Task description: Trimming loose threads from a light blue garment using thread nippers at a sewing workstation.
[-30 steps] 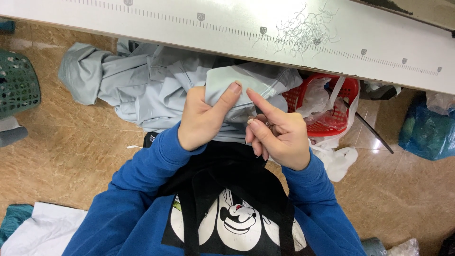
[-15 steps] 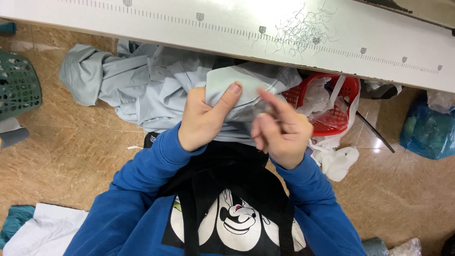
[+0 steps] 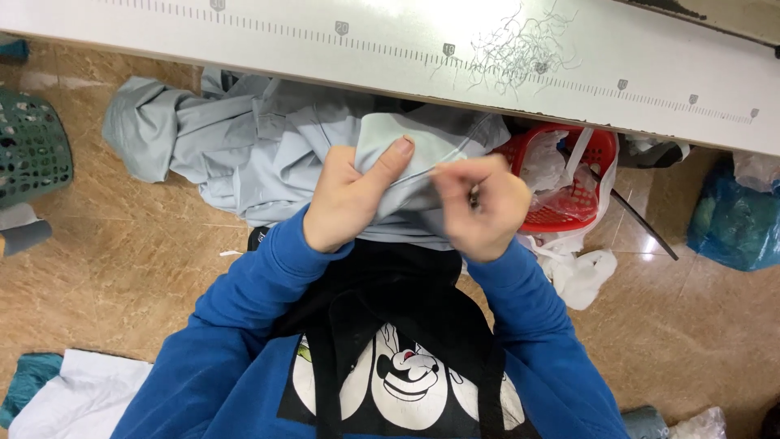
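The left hand [image 3: 351,195] pinches the pale grey garment [image 3: 268,154] hanging off the bench [image 3: 244,36] onto the lap, while the right hand [image 3: 481,207], fingers curled shut around a small, unidentifiable tool, could nick the fabric if the taut fold slips.

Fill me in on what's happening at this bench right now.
A person in a blue sweatshirt works on a pale grey garment bunched in the lap below a white measuring table. The left hand grips a folded edge of the cloth, thumb pressed on top. The right hand is closed at the same edge, a small dark tool showing between its fingers; what it is cannot be told. Loose thread clippings lie on the table, and a red basket sits beside.
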